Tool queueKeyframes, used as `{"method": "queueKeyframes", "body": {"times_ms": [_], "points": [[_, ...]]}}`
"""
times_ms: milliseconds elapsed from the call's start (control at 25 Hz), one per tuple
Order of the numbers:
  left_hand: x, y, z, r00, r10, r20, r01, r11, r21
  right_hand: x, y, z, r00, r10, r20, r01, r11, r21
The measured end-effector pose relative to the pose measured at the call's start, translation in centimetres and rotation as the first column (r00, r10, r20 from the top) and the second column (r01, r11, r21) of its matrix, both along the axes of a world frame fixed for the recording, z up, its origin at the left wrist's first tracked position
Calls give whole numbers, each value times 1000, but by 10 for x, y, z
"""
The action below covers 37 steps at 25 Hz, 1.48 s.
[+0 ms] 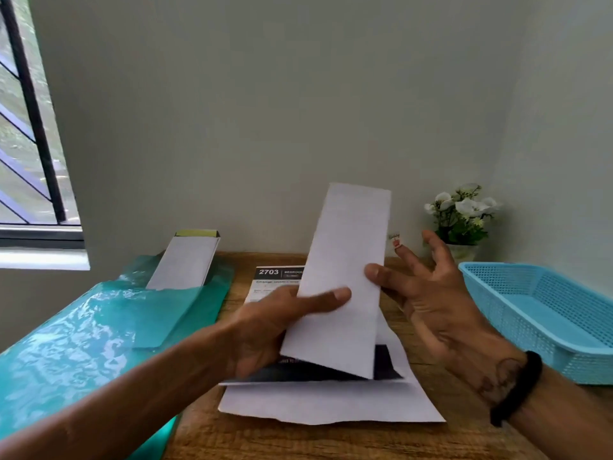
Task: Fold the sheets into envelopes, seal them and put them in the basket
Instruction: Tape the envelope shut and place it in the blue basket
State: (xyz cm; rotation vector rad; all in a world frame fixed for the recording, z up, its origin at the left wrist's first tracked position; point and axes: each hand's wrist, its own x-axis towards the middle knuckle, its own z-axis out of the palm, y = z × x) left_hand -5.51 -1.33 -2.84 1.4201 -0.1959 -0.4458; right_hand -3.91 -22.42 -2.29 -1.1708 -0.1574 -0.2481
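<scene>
From the head camera, the folded sheet (341, 280) stood nearly upright above the wooden table (331, 439), its long axis tipped slightly right, top edge toward the wall. It was a plain white, narrow, flat rectangle with crisp creases. The left hand (275, 327) pinched its lower left edge, thumb lying across the front. The right hand (438, 300) was spread open, thumb tip touching the right edge, the other fingers apart and free. Beneath lay loose printed sheets (331, 403). A blue perforated plastic basket (544, 313) sat at the right; a glossy teal plastic bag (83, 343) at the left.
</scene>
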Motion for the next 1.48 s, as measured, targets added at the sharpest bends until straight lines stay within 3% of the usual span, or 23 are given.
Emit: {"method": "queueKeyframes", "body": {"times_ms": [80, 200, 360, 440, 520, 760, 1480], "points": [[-1, -2, -5, 999, -46, -2, 46, 998, 41, 7, 8, 8, 999, -38, 16, 38, 999, -10], [8, 4, -5, 994, 91, 52, -89, 996, -31, 18, 15, 12, 990, -120, 73, 126, 989, -72], [20, 20, 2, 977, 195, 82, -182, 972, -146, 6, 7, 14, 978, -158, 138, 200, 902, -383], [22, 22, 2, 967, 219, 127, -200, 968, -149, -4, 4, 15, 984, -100, 150, 169, 803, -572], [22, 21, 0, 964, 210, 162, -194, 975, -111, -9, 3, 15, 989, -42, 144, 128, 740, -661], [24, 19, -5, 972, 162, 169, -149, 985, -88, -10, 9, 8, 990, 8, 144, 102, 668, -737], [30, 16, -18, 959, 174, 224, -162, 984, -71, -8, 10, -6, 960, 30, 279, 201, 620, -758]]}}
